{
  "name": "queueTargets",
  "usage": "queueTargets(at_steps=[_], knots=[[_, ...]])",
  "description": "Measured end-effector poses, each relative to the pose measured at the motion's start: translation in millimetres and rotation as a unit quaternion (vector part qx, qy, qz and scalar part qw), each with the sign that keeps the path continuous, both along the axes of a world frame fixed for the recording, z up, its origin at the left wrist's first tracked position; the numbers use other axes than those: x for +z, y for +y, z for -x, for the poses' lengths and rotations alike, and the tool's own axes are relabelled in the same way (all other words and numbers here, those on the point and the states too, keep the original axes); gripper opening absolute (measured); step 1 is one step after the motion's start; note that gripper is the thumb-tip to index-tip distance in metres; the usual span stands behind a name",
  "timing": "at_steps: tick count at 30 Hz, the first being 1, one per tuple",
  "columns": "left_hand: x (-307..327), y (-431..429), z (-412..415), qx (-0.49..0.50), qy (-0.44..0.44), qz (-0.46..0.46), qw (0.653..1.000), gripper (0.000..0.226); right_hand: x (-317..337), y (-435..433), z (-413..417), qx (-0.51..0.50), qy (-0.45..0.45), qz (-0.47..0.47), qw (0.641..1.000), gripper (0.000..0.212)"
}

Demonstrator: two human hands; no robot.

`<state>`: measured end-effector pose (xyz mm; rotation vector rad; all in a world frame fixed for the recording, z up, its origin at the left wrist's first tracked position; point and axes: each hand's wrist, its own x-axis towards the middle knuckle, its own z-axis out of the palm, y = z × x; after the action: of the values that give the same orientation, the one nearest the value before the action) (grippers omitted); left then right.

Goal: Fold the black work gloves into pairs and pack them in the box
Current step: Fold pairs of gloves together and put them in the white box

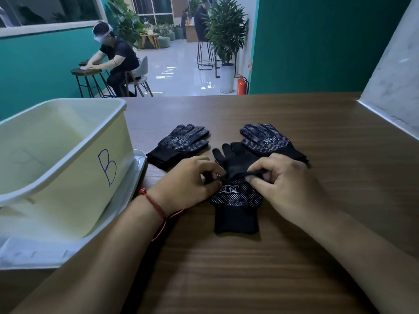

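- Both hands pinch the same thing: the left hand [192,177] and right hand [283,177] each nip a bunched ridge of black fabric across the middle glove [235,198], which lies to the right of the box [68,177], cuff toward the person.
- Plain black fingers fan out beyond the ridge, farther from the box's near end; I cannot tell whether this is 1 glove or 2.
- Risk: the ridge is held by fingertips only, so an uneven pull would probably skew the fold or let it spring open.
- Risk: the right stack [267,139], farthest from the box, lies against the right hand's knuckles and could be dragged askew.
- The left stack [181,143] lies just right of the box, apart from both hands.
- Nothing shows inside the box, so packing looks not yet begun; it stands on a white lid [138,159] and might slide if bumped.
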<state>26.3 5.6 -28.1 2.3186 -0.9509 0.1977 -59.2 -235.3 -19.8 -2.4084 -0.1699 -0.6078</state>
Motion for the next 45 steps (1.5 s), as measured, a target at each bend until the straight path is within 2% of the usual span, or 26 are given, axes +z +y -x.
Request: queueTargets(at_steps=[3, 5, 7, 10, 14, 20, 24, 27, 30, 34, 45], knots=[[1, 0, 2, 0.008, 0.052, 0.033, 0.998, 0.034, -1, 1, -2, 0.0, -0.076, 0.036, 0.996, 0.009], [0, 0, 3, 0.023, 0.066, 0.039, 0.997, 0.042, 1, 1, -4, 0.039, -0.092, 0.007, 0.995, 0.014], [1, 2, 3, 0.027, 0.041, 0.019, 0.999, 0.046, 3, -2, -3, 0.131, -0.058, -0.015, 0.99, 0.017], [4, 3, 5, 0.019, 0.017, 0.0, 1.0, 0.045, -2, -7, -1, 0.207, 0.045, 0.045, 0.976, 0.021], [3, 5, 3, 0.02, -0.007, -0.013, 1.0, 0.038, -4, -9, -1, 0.2, 0.082, 0.044, 0.975, 0.024], [2, 9, 0, 0.051, 0.032, 0.006, 0.998, 0.043, -4, -7, -1, 0.202, 0.058, 0.012, 0.978, 0.021], [1, 9, -1, 0.035, 0.004, -0.036, 0.999, 0.047, 0, -7, -1, 0.254, 0.03, 0.016, 0.966, 0.026], [-1, 10, -2, 0.033, -0.012, -0.06, 0.998, 0.037, 2, -10, 1, 0.29, 0.094, 0.043, 0.951, 0.024], [0, 13, -4, 0.033, -0.027, -0.055, 0.998, 0.023, 2, -11, 3, 0.29, 0.115, 0.045, 0.949, 0.025], [4, 14, -3, 0.034, -0.026, -0.056, 0.997, 0.018, 1, -10, 4, 0.304, 0.089, 0.067, 0.946, 0.032], [4, 17, -5, 0.051, -0.017, -0.063, 0.997, 0.017, 1, -14, 2, 0.312, 0.066, 0.062, 0.946, 0.029]])
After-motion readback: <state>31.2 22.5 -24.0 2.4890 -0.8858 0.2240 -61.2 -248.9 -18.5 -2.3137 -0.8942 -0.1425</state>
